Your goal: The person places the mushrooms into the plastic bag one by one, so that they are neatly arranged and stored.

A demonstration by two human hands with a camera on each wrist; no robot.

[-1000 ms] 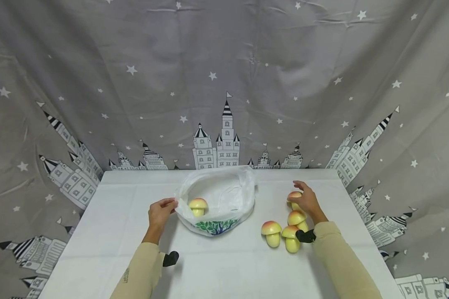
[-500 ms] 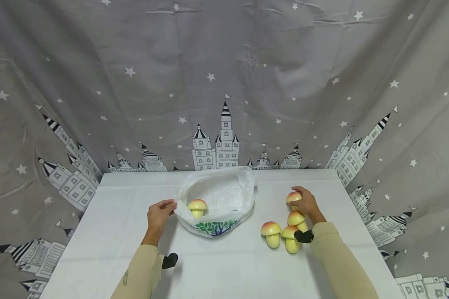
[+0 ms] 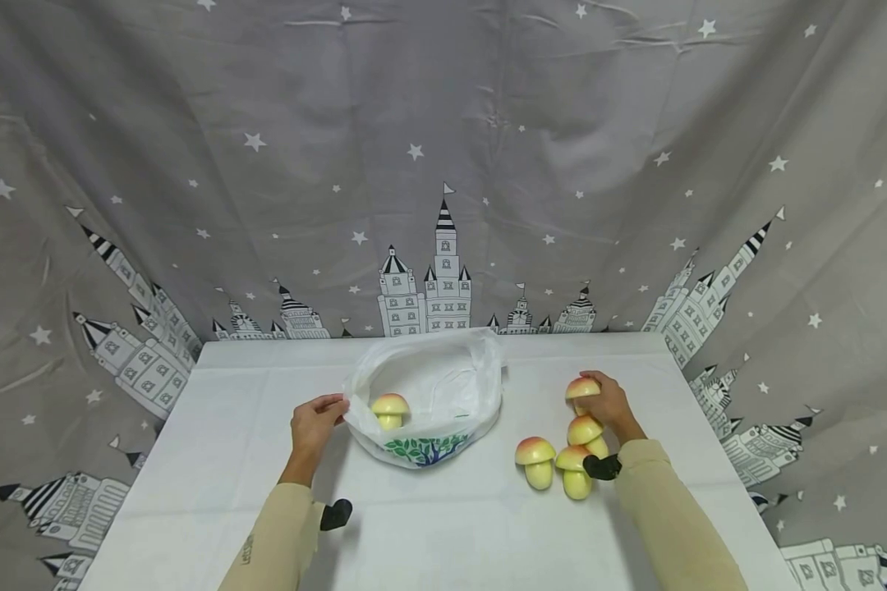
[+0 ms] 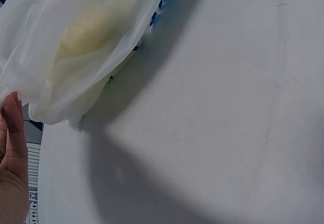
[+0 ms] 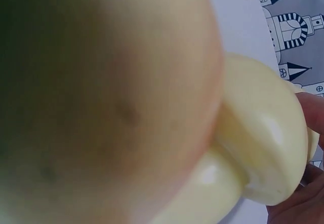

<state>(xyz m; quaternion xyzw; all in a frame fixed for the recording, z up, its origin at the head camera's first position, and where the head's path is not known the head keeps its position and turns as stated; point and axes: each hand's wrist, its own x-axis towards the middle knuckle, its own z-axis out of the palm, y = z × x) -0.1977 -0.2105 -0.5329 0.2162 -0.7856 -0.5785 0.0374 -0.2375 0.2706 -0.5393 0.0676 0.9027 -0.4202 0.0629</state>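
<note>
My left hand (image 3: 314, 427) pinches the left rim of a white plastic bag (image 3: 485, 398) with a green and blue tree print. The bag's mouth gapes, and one mushroom (image 3: 390, 405) with a yellow stem and red-tinged cap stands inside. Through the thin plastic, a yellowish shape (image 4: 88, 37) shows in the left wrist view. On the right, my right hand (image 3: 612, 408) grips the farthest mushroom (image 3: 581, 387), fingers and thumb around it; its stem is partly hidden. In the right wrist view, a blurred cap (image 5: 126, 97) close to the lens covers much, with the hand (image 5: 301, 198) at the edge.
Three more mushrooms (image 3: 535, 453) lie clustered nearer me, in front of the right hand. All rests on a white-covered table (image 3: 429, 533). A grey curtain (image 3: 599, 107) with stars and castles hangs behind and at the sides.
My right hand has come down onto the farthest mushroom, and its raised fingers have closed in around it. The left hand keeps its pinch on the bag.
</note>
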